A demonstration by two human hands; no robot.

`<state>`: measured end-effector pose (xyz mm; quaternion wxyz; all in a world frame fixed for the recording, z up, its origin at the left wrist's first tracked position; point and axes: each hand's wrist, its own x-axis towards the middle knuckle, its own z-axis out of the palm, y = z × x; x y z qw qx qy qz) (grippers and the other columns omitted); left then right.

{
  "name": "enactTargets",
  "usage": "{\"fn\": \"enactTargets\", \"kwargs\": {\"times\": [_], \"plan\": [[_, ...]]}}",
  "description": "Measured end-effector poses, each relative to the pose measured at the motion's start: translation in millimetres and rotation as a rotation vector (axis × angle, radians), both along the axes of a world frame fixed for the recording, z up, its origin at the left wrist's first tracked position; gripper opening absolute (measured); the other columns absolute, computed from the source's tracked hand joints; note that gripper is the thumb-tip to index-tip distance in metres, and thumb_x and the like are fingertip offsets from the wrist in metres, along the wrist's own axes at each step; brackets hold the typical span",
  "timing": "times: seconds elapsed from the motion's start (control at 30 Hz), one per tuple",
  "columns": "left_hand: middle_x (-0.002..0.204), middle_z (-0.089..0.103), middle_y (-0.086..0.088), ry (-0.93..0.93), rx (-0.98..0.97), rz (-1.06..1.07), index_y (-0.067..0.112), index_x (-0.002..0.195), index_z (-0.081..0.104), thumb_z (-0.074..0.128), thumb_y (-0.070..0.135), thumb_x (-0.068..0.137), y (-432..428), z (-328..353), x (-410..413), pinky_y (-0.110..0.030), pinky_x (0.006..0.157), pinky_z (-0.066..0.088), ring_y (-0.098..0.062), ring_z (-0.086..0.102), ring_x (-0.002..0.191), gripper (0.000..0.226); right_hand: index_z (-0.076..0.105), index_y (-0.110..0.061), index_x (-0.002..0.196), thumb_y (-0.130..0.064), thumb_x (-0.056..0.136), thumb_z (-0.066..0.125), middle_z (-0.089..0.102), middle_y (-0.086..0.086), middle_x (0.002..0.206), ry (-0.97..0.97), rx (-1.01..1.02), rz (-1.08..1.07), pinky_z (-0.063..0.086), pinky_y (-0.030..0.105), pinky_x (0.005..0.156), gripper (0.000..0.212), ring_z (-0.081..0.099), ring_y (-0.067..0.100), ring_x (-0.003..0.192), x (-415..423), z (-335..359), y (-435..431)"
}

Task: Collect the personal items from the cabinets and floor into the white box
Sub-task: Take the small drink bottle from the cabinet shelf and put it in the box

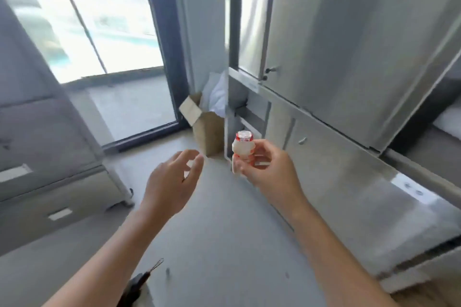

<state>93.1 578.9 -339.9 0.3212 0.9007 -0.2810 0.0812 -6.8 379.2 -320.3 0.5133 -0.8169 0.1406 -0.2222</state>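
Note:
My right hand [268, 166] grips a small white bottle [242, 148] with a red foil cap and red label, held upright in front of the grey metal cabinets [336, 62]. My left hand [172, 182] hovers beside it, fingers loosely spread, holding nothing. No white box shows in this view. The picture is blurred by motion.
A brown cardboard box [208, 129] with an open flap stands on the floor by the cabinet's open lower compartment [245, 112], with white material behind it. A grey drawer unit on wheels [50, 157] is at the left. A glass balcony door [104, 32] is ahead. A dark object [136, 286] lies low on the floor.

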Motion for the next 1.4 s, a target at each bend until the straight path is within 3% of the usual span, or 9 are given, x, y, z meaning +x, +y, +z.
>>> {"fn": "enactTargets", "kwargs": {"times": [0.13, 0.3, 0.5, 0.67, 0.9, 1.0, 1.17, 1.3, 1.4], "plan": [[0.104, 0.060, 0.017, 0.073, 0.014, 0.194, 0.030, 0.116, 0.061, 0.031, 0.059, 0.097, 108, -19, 28, -0.029, 0.070, 0.035, 0.012, 0.052, 0.072, 0.046, 0.070, -0.030, 0.107, -0.039, 0.077, 0.085, 0.074, -0.017, 0.095, 0.049, 0.006, 0.174, 0.057, 0.022, 0.080, 0.035, 0.069, 0.001, 0.090, 63, -19, 92], [0.104, 0.067, 0.014, 0.099, 0.037, 0.230, 0.032, 0.114, 0.059, 0.024, 0.063, 0.093, 186, -32, 77, -0.030, 0.073, 0.039, -0.002, 0.063, 0.077, 0.052, 0.069, -0.026, 0.114, -0.042, 0.078, 0.083, 0.073, -0.014, 0.102, 0.082, 0.018, 0.205, 0.056, 0.019, 0.080, 0.041, 0.068, 0.002, 0.094, 124, -37, 172], [0.099, 0.059, 0.019, 0.104, -0.016, 0.223, 0.027, 0.120, 0.061, 0.037, 0.049, 0.100, 224, -19, 126, -0.028, 0.074, 0.034, 0.006, 0.052, 0.078, 0.037, 0.070, -0.030, 0.107, -0.037, 0.080, 0.083, 0.073, -0.017, 0.094, 0.056, 0.063, 0.185, 0.053, 0.012, 0.074, 0.030, 0.068, 0.000, 0.091, 170, -34, 220], [0.104, 0.057, 0.023, 0.110, -0.064, 0.154, 0.029, 0.120, 0.060, 0.038, 0.050, 0.099, 215, -10, 146, -0.028, 0.074, 0.037, 0.014, 0.052, 0.080, 0.037, 0.068, -0.035, 0.106, -0.040, 0.081, 0.083, 0.072, -0.022, 0.094, 0.040, 0.056, 0.137, 0.050, 0.007, 0.071, 0.030, 0.065, -0.005, 0.093, 180, -23, 220], [0.102, 0.060, 0.022, 0.019, -0.135, 0.033, 0.035, 0.111, 0.058, 0.037, 0.049, 0.100, 164, 32, 140, -0.029, 0.072, 0.041, 0.007, 0.057, 0.084, 0.028, 0.071, -0.030, 0.106, -0.038, 0.079, 0.084, 0.076, -0.011, 0.093, -0.044, 0.006, 0.023, 0.060, 0.035, 0.082, 0.032, 0.071, 0.006, 0.088, 150, 12, 176], [0.104, 0.061, 0.020, -0.026, -0.168, -0.017, 0.033, 0.114, 0.059, 0.037, 0.049, 0.100, 138, 48, 127, -0.029, 0.073, 0.041, 0.002, 0.059, 0.086, 0.030, 0.072, -0.029, 0.106, -0.035, 0.079, 0.085, 0.075, -0.012, 0.092, -0.090, -0.032, -0.026, 0.060, 0.035, 0.083, 0.031, 0.071, 0.005, 0.087, 131, 33, 155], [0.103, 0.062, 0.020, -0.063, -0.185, -0.081, 0.035, 0.109, 0.058, 0.037, 0.048, 0.100, 111, 59, 110, -0.030, 0.072, 0.041, 0.003, 0.057, 0.081, 0.027, 0.071, -0.031, 0.104, -0.033, 0.080, 0.085, 0.074, -0.018, 0.090, -0.130, -0.078, -0.072, 0.057, 0.022, 0.079, 0.028, 0.069, 0.001, 0.087, 104, 54, 131], [0.096, 0.063, 0.015, -0.092, -0.191, -0.190, 0.035, 0.106, 0.058, 0.031, 0.052, 0.101, 73, 69, 93, -0.035, 0.071, 0.048, -0.012, 0.061, 0.082, 0.031, 0.071, -0.027, 0.109, -0.033, 0.079, 0.085, 0.076, -0.012, 0.097, -0.129, -0.079, -0.177, 0.060, 0.033, 0.087, 0.033, 0.071, 0.007, 0.091, 69, 65, 98], [0.100, 0.063, 0.015, -0.097, -0.203, -0.319, 0.035, 0.113, 0.059, 0.028, 0.055, 0.099, 25, 82, 69, -0.034, 0.071, 0.049, -0.009, 0.061, 0.083, 0.040, 0.072, -0.026, 0.103, -0.030, 0.077, 0.086, 0.077, -0.009, 0.092, -0.179, -0.076, -0.327, 0.060, 0.040, 0.087, 0.029, 0.072, 0.010, 0.087, 25, 77, 65]]}}
